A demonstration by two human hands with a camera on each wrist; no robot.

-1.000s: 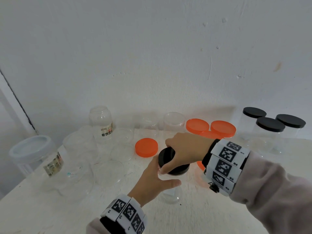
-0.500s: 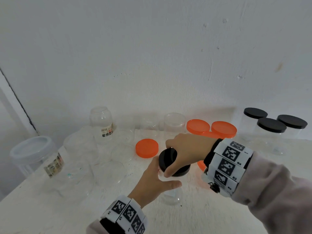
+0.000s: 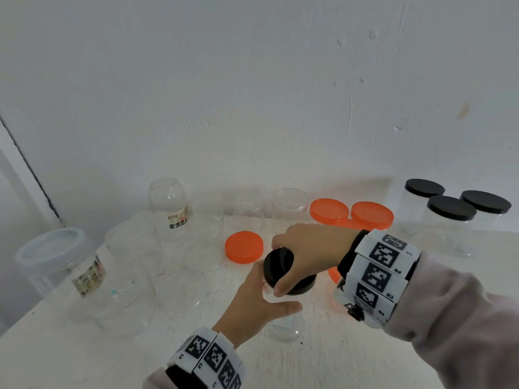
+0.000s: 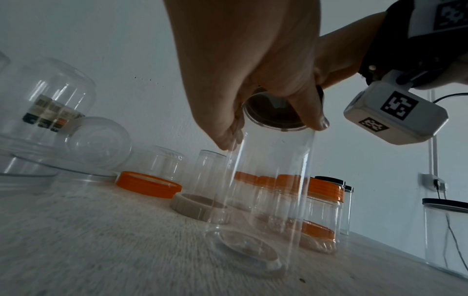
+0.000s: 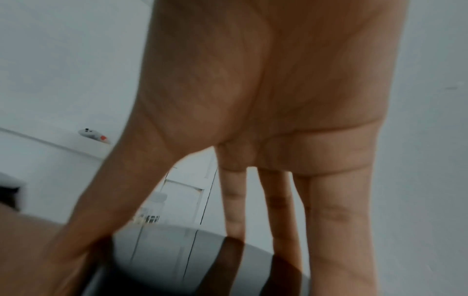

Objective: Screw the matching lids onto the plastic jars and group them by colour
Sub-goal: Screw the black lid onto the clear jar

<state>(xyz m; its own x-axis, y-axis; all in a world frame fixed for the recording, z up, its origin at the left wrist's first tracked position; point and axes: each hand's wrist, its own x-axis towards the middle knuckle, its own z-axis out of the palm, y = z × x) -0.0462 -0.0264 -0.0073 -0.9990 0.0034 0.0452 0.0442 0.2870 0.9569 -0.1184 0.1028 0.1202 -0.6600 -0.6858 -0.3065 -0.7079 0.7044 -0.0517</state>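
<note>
A clear plastic jar point(image 3: 285, 327) point(image 4: 266, 190) stands near the table's middle front, tilted slightly. Its black lid point(image 3: 278, 265) point(image 5: 177, 260) sits on its mouth. My right hand point(image 3: 303, 254) point(image 5: 253, 120) grips the lid from above, thumb on the near side, fingers over the far rim. My left hand point(image 3: 252, 301) point(image 4: 253, 70) holds the jar's upper body just under the lid. Three black-lidded jars point(image 3: 449, 217) stand at the back right. Orange-lidded jars point(image 3: 370, 214) stand behind my right hand.
A loose orange lid point(image 3: 243, 247) lies left of the held jar. Several open clear jars point(image 3: 289, 203) and clear lids point(image 3: 182, 287) fill the left and back. A white-lidded jar point(image 3: 53, 256) stands far left. A beige lid point(image 4: 197, 206) lies on the table. The wall runs close behind.
My right hand has turned a little on the black lid, and the thumb has shifted along its rim. The jar and my left hand stay in place.
</note>
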